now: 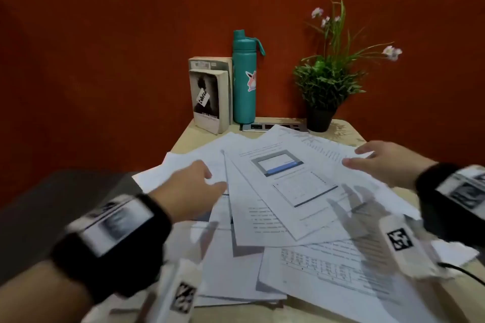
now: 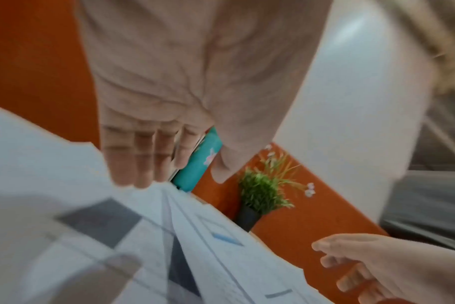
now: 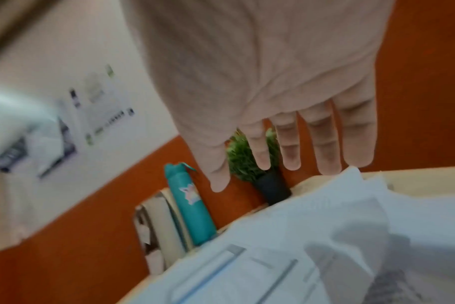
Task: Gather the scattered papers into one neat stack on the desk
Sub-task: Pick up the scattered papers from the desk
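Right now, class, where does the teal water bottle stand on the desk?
In the head view the teal water bottle stands upright at the desk's far edge against the red wall, between the books on its left and the potted plant on its right.

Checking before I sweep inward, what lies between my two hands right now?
In the head view, only the papers fanned across the desk lie between the left hand and right hand.

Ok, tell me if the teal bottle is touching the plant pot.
Apart. The head view shows the teal bottle and the plant pot standing separately, with orange wall and a strip of desk between them.
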